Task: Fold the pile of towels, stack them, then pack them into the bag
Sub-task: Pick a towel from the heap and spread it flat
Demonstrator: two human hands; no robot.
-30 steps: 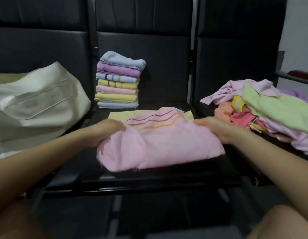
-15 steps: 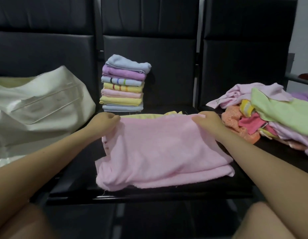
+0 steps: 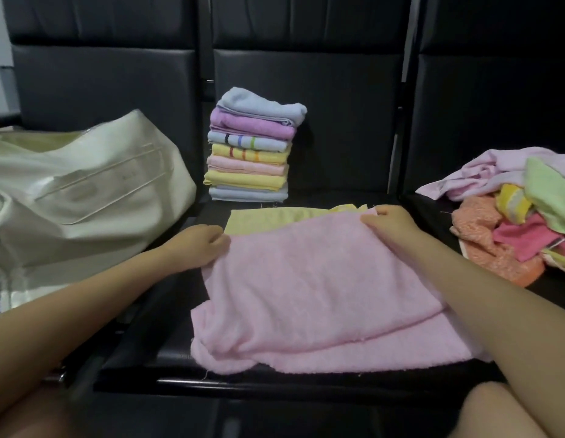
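Black seats (image 3: 344,197) bear a pink towel (image 3: 316,295), its far corners pinched by both hands' fingers (image 3: 369,220).

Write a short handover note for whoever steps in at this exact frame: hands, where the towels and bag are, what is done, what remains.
Left hand: pinches the far left corner of the pink towel.
Right hand: pinches its far right corner.
Pink towel: folded over once on the middle seat, lying on a yellow towel.
Done: seven folded towels in the stack at the back of that seat.
Left: finish folding the pink towel and the yellow one, work through the unfolded pile on the right seat, stack everything, then pack it into the cream bag on the left seat.
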